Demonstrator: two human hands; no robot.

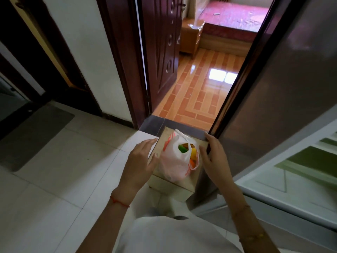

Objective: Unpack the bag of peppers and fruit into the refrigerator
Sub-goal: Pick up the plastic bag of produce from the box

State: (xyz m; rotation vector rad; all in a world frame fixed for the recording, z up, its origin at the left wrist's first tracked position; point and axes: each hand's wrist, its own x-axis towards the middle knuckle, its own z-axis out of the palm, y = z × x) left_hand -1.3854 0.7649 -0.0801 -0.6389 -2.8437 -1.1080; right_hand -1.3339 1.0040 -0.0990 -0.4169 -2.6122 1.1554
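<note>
A white plastic bag [175, 161] with red print stands on a small beige stool [173, 187] in front of me. Its mouth is open and shows green [182, 148], yellow [193, 153] and orange [192, 163] produce inside. My left hand [141, 159] hovers at the stool's left edge, fingers spread, holding nothing. To the right of the bag, my right hand [212, 157] has its fingers apart, close to the bag and the stool's far right corner. The refrigerator [300, 176] stands open at the right, its door [284, 73] swung out beside the stool.
A dark wooden door [160, 52] stands open onto a room with an orange tiled floor [198, 88] and a bed. A grey mat [36, 136] lies on the white floor tiles at the left. Glass shelves [306, 161] show inside the refrigerator.
</note>
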